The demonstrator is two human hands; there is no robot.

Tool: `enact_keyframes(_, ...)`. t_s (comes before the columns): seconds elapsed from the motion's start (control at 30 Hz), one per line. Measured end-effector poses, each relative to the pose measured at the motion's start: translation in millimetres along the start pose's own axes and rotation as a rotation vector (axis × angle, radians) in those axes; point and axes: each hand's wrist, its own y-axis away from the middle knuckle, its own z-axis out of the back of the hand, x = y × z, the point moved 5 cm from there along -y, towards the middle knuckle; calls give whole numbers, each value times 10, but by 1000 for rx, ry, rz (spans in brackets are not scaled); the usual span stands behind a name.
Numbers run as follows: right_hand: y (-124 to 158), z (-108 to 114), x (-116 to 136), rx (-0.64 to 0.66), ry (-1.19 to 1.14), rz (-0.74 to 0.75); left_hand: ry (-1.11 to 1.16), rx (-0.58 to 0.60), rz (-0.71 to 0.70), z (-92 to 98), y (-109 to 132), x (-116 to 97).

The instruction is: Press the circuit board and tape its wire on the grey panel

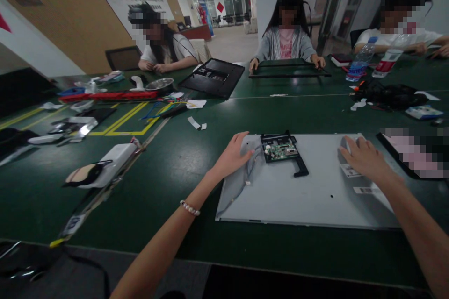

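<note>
Panel [280,203] pale grey. Circuit board [278,150] green. Table [185,159] dark green, yellow lines [131,132]. Long strip [110,96] red.

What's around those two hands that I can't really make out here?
All in the head view:
- Underside of the grey panel: hidden against the table.
- Panel's near right corner: covered by the right forearm.
- Print on the barcode label: too small and blurred.
- Markings on the circuit board: too small.

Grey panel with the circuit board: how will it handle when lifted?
Likely stiff: the panel lies flat, edges straight. The circuit board on it looks exposed, so probably fragile. The thin cable along its left side might snag.
</note>
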Motion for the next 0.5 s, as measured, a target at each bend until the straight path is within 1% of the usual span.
enact_keyframes(0.1,23,0,20,-24,19,-4,206,187,-87,-148,-123,-75)
enact_keyframes(0.13,24,-7,19,-28,19,-13,238,248,-102,-189,-163,-102)
enact_keyframes(0.2,20,-28,12,-28,15,-30,275,323,-124,-241,-236,-155)
enact_keyframes(0.27,14,-46,11,-22,13,-38,299,348,-146,-263,-287,-205)
enact_keyframes(0.33,12,-52,20,-21,18,-34,320,346,-166,-275,-306,-253)
enact_keyframes(0.5,22,-32,45,-43,38,-25,347,345,-193,-339,-258,-389)
